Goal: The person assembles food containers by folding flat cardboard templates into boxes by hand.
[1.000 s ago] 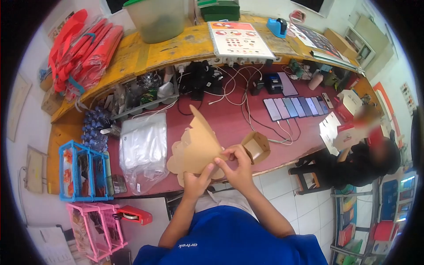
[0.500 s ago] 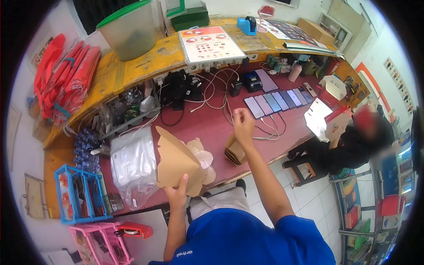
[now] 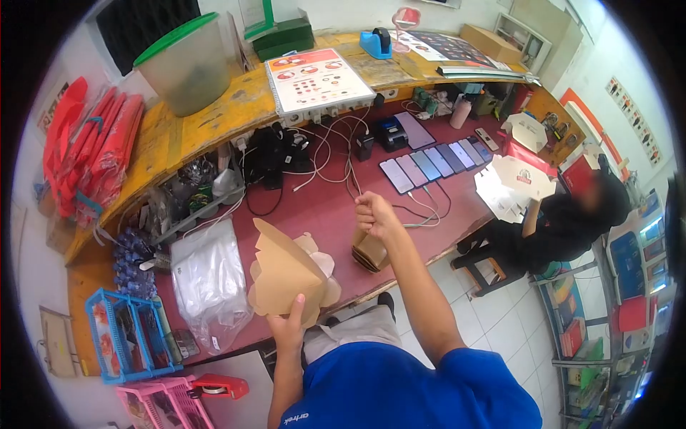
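My left hand (image 3: 289,330) grips the lower edge of a brown cardboard food box (image 3: 284,277), opened out with notched edges and pale scalloped flaps, above the near side of the red tabletop. My right hand (image 3: 376,217) is closed with its fingers curled, and whatever may be inside them is hidden. Just below it stands a stack of folded brown cardboard (image 3: 369,253) near the table's front edge; I cannot tell whether the hand touches it. A pile of clear plastic bags (image 3: 209,275) lies left of the box.
Several phones (image 3: 432,164) lie in a row at the back of the red table (image 3: 314,207), among cables. Blue (image 3: 128,336) and pink baskets (image 3: 161,400) stand at the left. On the right a person (image 3: 572,222) handles a white printed box (image 3: 518,182).
My right hand has come down slightly, its fingers curled towards the left. The left hand still holds the cardboard box. The view has shifted a little, and the person's white box has tilted.
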Tool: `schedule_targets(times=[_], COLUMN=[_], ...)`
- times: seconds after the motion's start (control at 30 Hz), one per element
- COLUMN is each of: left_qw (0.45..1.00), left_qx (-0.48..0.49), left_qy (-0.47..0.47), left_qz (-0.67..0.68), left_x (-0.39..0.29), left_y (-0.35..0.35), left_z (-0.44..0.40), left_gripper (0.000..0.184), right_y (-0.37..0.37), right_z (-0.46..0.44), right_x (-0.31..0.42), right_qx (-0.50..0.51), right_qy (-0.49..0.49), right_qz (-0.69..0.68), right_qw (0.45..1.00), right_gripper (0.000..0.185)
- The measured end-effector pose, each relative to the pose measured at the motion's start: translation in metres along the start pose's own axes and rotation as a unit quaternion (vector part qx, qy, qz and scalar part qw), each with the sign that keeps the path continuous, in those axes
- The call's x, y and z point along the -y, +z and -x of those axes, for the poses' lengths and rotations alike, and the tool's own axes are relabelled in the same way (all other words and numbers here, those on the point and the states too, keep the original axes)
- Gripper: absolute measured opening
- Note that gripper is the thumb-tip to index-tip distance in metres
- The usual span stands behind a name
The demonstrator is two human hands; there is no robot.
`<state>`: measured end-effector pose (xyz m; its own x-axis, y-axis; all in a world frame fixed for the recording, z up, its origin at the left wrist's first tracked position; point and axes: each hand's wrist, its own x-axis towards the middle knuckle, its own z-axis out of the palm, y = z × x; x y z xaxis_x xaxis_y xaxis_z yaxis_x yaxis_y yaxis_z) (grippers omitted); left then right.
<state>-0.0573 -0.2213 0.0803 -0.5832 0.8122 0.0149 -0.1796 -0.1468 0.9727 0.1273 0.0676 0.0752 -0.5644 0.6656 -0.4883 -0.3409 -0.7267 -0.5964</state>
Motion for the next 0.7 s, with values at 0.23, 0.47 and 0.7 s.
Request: schedule_targets(times=[0.23, 0.47, 0.7], left_qw=[1.0, 1.0, 1.0], left_qx=[-0.016, -0.019, -0.013], left_qy=[-0.015, -0.011, -0.002], left_qz=[0.006, 0.005, 0.02], left_x=[0.002, 0.0, -0.001], left_y=[-0.003, -0.006, -0.006], left_z=[-0.002, -0.004, -0.005], left_gripper=[0.047, 0.048, 0.048], right_y=[0.008, 0.002, 0.007], right_z=[0.007, -0.001, 0.0], right_x=[-0.001, -0.006, -0.01], right_qx=[-0.052, -0.044, -0.047], right_qy=[-0.031, -0.049, -0.046], right_qz=[0.029, 0.032, 0.012], right_qw=[0.998, 0.997, 0.998], right_gripper=[0.013, 0.013, 0.013])
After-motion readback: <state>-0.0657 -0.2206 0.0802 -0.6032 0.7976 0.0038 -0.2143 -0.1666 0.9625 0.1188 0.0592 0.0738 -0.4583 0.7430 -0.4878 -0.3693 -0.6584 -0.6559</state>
